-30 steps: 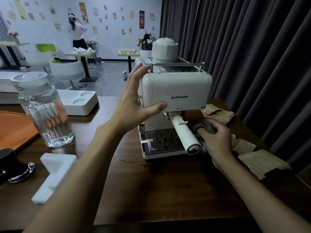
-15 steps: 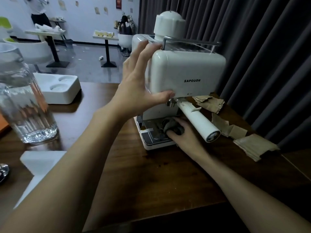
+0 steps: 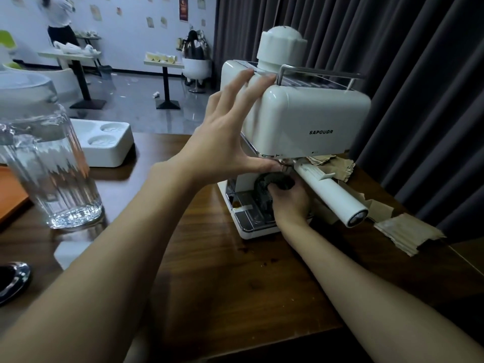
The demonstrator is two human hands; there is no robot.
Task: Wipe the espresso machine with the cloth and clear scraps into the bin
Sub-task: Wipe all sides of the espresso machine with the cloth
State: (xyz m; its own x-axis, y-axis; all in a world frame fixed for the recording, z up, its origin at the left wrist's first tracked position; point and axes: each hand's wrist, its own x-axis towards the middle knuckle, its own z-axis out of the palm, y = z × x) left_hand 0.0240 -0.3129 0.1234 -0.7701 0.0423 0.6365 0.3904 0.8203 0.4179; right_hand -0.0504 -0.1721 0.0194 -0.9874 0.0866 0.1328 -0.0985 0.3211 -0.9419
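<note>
While the left hand (image 3: 222, 142) rested against the espresso machine (image 3: 314, 119) with fingers spread flat along its left side and thumb under the front edge, the right hand (image 3: 290, 203) gripped the dark cloth (image 3: 264, 187), fingers curled round it, beneath the brew head above the drip tray (image 3: 248, 218). The machine stood on the wooden table (image 3: 235, 284), brown paper scraps (image 3: 403, 231) just beside it.

Machine (image 3: 311, 121): glossy cream plastic body, polished metal drip tray (image 3: 248, 218). Cloth (image 3: 264, 189): dark, coarse weave. Desk (image 3: 235, 279): smooth brown wood; scraps (image 3: 403, 233): matt, torn brown paper; jar (image 3: 49, 174): clear ribbed glass.
</note>
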